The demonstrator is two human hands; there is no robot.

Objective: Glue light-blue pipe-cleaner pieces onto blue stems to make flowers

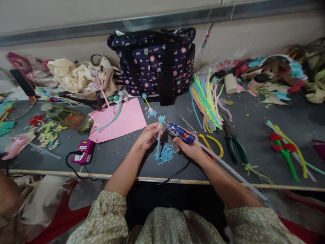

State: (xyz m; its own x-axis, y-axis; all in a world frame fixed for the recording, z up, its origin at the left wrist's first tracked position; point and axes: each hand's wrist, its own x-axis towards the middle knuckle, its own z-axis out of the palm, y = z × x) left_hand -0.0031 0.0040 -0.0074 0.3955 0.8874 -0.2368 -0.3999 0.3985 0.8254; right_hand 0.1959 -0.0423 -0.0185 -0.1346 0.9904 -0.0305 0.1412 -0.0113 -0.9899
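Observation:
Between the closed fingers of my left hand (149, 135) stands a blue pipe cleaner (158, 144), upright, with a fringe of short blue pieces at its top. My right hand (187, 147) is wrapped round a blue hot glue gun (179, 131). The gun's nozzle points left, close to the fringed top; whether it touches I cannot tell. A long clear glue stick (228, 168) runs out of the gun's back and over my right forearm. Below the hands lies a small heap of cut blue pipe cleaner pieces (167, 154).
Yellow-handled scissors (220, 145) and green-handled pliers (236, 149) lie right of my right hand. Behind them is a bundle of pipe cleaners (207, 101). A phone (166, 88) leans on a dark patterned bag (152, 61). Left are pink paper (127, 118), a bottle (69, 117) and a purple power socket (83, 151).

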